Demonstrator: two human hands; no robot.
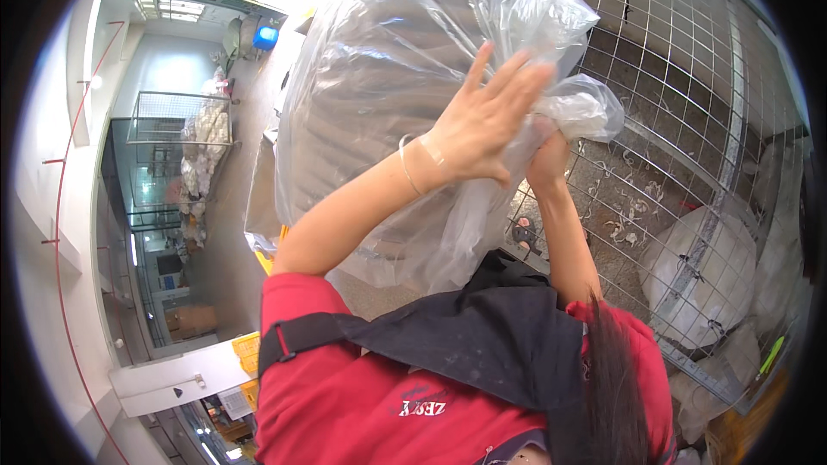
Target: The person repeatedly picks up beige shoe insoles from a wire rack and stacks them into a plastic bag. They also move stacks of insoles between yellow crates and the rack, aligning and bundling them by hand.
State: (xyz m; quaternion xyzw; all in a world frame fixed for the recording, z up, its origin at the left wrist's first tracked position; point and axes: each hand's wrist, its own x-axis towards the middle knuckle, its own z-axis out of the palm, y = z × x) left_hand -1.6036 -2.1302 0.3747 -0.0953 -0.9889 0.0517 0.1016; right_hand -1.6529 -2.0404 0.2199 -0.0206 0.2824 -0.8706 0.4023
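Observation:
A large, bulging clear plastic bag [370, 60] fills the space in front of me. Grey-brown contents show dimly through its film, too blurred to name. My left hand [493, 116] lies over the bag's right side, its fingers spread and slightly smeared by motion; a thin bracelet circles that wrist. Just beyond and to the right, my right hand [550, 157] is closed around the bag's gathered neck. A bunched end of film [590, 108] sticks out past that fist. Part of the right fingers is hidden behind the plastic.
To my right stands a wire mesh panel [663, 69], with pale scraps [633, 207] on the floor behind it and a full whitish sack [699, 271]. A wire cage cart [181, 118] with pale bundles stands far left. Yellow crates [247, 353] are at lower left.

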